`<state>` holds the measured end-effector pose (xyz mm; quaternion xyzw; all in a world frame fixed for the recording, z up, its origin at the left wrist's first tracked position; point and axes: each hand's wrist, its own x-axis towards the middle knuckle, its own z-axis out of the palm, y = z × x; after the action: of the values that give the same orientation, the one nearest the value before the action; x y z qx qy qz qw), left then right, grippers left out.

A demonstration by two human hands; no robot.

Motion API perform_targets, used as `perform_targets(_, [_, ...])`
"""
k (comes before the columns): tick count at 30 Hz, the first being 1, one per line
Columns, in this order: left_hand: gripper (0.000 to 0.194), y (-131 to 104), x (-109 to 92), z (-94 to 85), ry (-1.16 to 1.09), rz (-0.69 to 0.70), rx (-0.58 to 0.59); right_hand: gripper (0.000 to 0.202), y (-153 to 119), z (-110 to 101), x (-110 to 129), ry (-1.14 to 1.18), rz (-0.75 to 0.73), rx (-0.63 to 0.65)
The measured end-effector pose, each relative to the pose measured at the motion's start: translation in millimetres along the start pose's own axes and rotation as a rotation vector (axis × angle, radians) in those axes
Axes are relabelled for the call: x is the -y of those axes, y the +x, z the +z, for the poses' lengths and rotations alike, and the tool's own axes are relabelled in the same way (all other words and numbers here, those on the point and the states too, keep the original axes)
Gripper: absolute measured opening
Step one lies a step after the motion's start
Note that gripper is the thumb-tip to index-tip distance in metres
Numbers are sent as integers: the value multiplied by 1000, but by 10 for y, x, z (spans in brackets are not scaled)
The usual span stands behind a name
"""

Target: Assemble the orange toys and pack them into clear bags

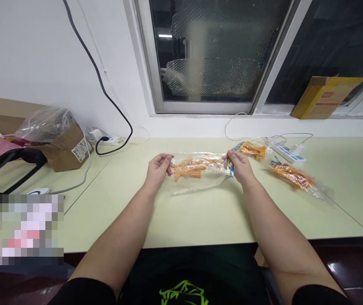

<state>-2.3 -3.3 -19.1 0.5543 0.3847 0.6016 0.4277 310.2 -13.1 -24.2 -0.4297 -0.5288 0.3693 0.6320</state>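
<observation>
Stretched between my two hands is a clear plastic bag [213,180] with orange plastic pieces [189,169] inside; what they are exactly I cannot tell. My left hand [159,171] pinches the bag's left end between thumb and fingers. At the other end, my right hand [240,165] grips the bag by its colourful printed header. Just beyond my right hand lies a similar orange bag [253,150], and farther right another bag with orange contents [292,176] rests on the table.
The pale table [188,224] runs along a wall with a window. A white power strip [286,152] with cables sits at the back right. On the left are an open cardboard box [62,148], a black cable [102,80] and a black frame [13,169]. A yellow carton [327,97] leans on the sill.
</observation>
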Motion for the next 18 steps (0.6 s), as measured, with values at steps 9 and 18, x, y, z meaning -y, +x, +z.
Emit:
perform_targets(9, [37, 156, 145, -128, -146, -128, -219, 41, -59, 42, -19, -15, 265, 457])
perform_targets(18, [87, 60, 162, -55, -150, -239, 11, 43, -15, 147, -206, -65, 205, 105])
